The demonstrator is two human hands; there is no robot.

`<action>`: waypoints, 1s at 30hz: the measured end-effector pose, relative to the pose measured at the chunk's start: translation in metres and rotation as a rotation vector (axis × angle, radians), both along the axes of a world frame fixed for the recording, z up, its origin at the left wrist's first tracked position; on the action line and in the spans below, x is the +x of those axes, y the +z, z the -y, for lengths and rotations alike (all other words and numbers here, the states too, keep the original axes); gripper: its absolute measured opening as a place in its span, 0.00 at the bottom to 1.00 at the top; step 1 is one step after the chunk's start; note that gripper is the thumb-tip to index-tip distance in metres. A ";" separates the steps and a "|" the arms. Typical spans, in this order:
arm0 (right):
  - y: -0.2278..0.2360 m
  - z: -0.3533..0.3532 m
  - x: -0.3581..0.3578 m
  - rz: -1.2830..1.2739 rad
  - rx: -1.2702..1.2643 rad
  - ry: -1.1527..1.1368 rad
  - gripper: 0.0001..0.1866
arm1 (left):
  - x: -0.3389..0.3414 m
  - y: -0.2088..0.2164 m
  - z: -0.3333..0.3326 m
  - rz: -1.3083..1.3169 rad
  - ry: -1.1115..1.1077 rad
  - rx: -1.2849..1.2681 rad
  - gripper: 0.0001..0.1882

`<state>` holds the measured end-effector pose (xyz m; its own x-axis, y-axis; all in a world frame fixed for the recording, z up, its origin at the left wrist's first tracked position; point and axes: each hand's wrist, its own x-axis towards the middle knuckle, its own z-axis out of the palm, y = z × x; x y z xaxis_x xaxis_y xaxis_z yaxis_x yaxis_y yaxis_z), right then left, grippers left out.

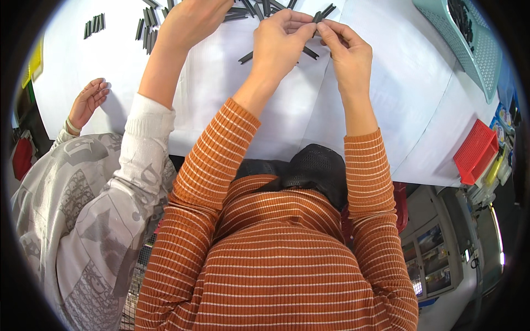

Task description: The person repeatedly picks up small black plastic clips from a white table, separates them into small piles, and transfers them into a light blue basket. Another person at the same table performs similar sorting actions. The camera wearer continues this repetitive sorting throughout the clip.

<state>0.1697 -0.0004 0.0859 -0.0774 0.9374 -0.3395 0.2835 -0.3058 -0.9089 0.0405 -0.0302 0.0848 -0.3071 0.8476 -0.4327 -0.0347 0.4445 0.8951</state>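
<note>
My left hand and my right hand meet over the far part of the white table. Between their fingertips is a short black grooved strip, pinched from both sides. It may be more than one piece; the fingers partly cover it. Under and around my left hand lie more loose black strips, and another strip rests on the table just below my fingertips. The pile continues past the upper edge of the view.
On my left, a co-worker's hand reaches over the strips; their other hand rests at the table edge. Small groups of strips lie far left. A teal basket holding black pieces and a red basket stand at the right.
</note>
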 end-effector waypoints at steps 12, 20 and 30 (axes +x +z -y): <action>-0.006 0.003 0.004 0.476 0.239 0.169 0.12 | 0.004 0.009 0.006 -0.352 -0.212 -0.029 0.10; -0.014 -0.033 0.020 0.440 0.695 0.325 0.10 | -0.045 0.006 0.060 -0.693 0.044 0.301 0.12; -0.025 -0.079 0.021 0.391 0.551 0.572 0.05 | -0.085 -0.039 0.122 -0.993 -0.011 0.299 0.17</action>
<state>0.1904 0.0790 0.0614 -0.5573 0.8289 0.0486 0.5803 0.4307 -0.6911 -0.0446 -0.1522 0.0456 -0.4021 0.8837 0.2394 0.7820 0.1955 0.5918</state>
